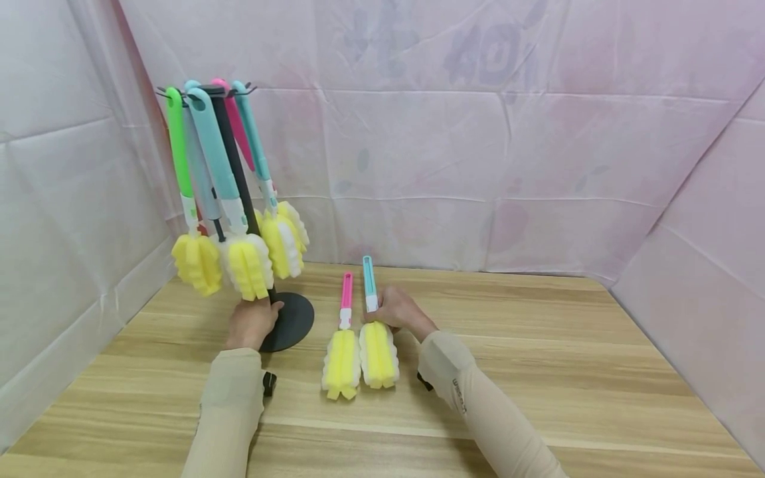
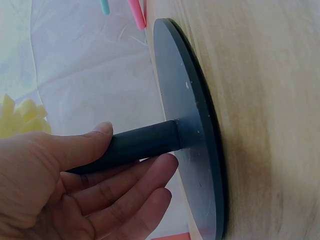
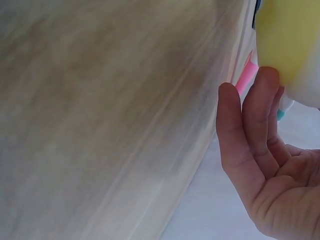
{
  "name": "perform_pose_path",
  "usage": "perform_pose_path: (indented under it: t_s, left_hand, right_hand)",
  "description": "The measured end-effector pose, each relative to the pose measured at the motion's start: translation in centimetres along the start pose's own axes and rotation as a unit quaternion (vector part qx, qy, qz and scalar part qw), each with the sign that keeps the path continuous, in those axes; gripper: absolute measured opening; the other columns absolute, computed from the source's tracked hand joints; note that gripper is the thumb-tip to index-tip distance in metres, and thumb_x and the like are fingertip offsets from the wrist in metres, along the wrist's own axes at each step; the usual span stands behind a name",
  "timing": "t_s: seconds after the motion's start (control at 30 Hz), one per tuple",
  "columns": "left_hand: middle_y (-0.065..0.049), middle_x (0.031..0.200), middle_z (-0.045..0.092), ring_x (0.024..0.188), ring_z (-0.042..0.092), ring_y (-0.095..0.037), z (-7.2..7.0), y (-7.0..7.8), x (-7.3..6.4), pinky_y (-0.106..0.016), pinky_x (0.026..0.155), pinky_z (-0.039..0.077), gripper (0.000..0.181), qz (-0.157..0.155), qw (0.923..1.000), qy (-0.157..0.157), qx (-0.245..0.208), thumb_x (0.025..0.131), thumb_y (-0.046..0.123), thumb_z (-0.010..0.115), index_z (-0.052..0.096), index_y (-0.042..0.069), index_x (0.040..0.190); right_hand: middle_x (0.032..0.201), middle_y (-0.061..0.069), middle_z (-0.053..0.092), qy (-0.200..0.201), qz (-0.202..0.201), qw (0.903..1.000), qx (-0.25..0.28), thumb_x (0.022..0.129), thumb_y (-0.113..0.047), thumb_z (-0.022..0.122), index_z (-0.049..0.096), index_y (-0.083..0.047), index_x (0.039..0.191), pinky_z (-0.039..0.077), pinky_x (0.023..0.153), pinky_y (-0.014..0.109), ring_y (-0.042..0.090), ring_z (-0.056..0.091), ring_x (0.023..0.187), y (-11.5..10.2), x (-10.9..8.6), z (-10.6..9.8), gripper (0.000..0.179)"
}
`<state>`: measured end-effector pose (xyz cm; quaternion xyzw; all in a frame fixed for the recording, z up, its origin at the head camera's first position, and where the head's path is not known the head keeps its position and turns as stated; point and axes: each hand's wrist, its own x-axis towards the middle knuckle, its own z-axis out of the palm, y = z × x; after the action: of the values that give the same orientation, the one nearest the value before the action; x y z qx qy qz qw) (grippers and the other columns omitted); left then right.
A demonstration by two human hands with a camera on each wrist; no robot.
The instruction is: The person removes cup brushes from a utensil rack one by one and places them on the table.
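My left hand (image 1: 254, 322) grips the black pole (image 2: 145, 142) of a display stand, low down, just above its round base (image 1: 289, 325). In the left wrist view the thumb lies along one side of the pole and the fingers curl at the other. Toward the middle of the table, my right hand (image 1: 402, 311) holds a blue-handled sponge brush (image 1: 378, 358) at its neck, above the yellow and white sponge head. The right wrist view shows fingertips against that sponge. Beside it on the left lies a pink-handled sponge brush (image 1: 342, 362), its handle pointing away from me.
Several sponge brushes hang from the hooks at the stand's top, among them a green-handled brush (image 1: 179, 143), a light blue-handled brush (image 1: 218, 146) and a pink-handled brush (image 1: 239, 126). Pale cloth walls (image 1: 412, 166) enclose the wooden table (image 1: 568, 372) at the back and both sides.
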<state>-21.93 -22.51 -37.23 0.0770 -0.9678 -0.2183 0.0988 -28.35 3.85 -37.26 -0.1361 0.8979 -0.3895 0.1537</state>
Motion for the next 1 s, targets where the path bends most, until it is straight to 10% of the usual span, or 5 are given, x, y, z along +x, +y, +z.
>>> perform_pose_path:
  t_s: [1.0]
  left_hand:
    - [-0.034,0.096,0.058,0.088,0.064,-0.054,0.04,-0.1,0.0,-0.06,0.074,0.053,0.028,0.0,1.0,-0.002,-0.003,0.1,0.012,0.063,0.05,-0.011,0.108]
  right_hand:
    - [0.059,0.001,0.057,-0.016,0.001,0.9975,-0.069,0.088,-0.018,0.081,0.065,-0.003,0.068,0.047,0.047,0.023,0.008,0.049,0.048,0.21,0.37,0.64,0.03]
